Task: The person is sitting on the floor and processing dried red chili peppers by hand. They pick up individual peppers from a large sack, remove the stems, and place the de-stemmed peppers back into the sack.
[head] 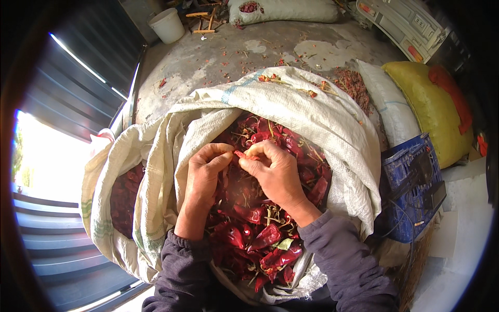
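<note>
Between my two hands, above an open woven sack [347, 156], is a small dried red pepper [246, 156]. My left hand [206, 171] pinches its left end, where the stem would be, between thumb and forefinger. The thumb and fingers of my right hand [275, 171] grip the pepper's red body. Below them the sack is filled with dried red peppers [269, 236], many with pale stems. A pale green leaf [285, 244] lies among the nearest ones. The sack's rim is rolled outward, and a few stem caps [273, 78] rest on its far fold.
A second open sack [97, 202] of dark red peppers stands at left, near a corrugated metal door [58, 245]. At right are a blue plastic crate [405, 187] and a yellow sack [413, 105]. A white bucket [167, 26] and a full sack [288, 11] are farther back.
</note>
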Tool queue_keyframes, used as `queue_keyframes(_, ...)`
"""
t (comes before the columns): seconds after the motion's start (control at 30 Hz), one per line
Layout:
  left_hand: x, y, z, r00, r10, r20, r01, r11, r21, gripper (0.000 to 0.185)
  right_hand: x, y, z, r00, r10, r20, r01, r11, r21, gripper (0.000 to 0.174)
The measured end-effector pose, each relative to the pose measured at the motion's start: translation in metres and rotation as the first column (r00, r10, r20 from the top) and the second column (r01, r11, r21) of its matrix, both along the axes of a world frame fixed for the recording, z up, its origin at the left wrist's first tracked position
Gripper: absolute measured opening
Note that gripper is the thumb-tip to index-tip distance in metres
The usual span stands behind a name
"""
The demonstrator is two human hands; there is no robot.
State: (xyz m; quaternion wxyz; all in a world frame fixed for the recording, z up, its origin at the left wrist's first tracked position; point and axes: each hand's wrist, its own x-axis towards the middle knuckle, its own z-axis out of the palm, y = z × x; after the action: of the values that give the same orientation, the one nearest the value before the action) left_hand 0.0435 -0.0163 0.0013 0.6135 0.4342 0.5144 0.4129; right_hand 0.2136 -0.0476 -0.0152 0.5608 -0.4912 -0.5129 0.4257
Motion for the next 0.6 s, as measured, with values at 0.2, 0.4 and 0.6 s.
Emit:
queue_keyframes(0.2,0.001,0.0,0.0,0.997,0.082,0.015,-0.081,0.995,-0.052,0.018,0.005,0.005,0.002,0.917,-0.085,-0.39,-0.026,0.963,-0.27,0.009)
queue_keyframes(0.4,0.004,-0.001,-0.007,0.976,-0.082,0.2,0.109,0.985,-0.132,0.022,0.001,0.0,0.002,0.966,-0.13,0.225,0.09,0.98,0.179,0.015)
queue_keyframes(0.6,0.002,-0.003,-0.008,0.966,-0.056,0.253,0.083,0.992,-0.098,0.016,-0.003,-0.004,-0.003,0.859,-0.183,0.478,-0.039,0.908,0.417,0.019)
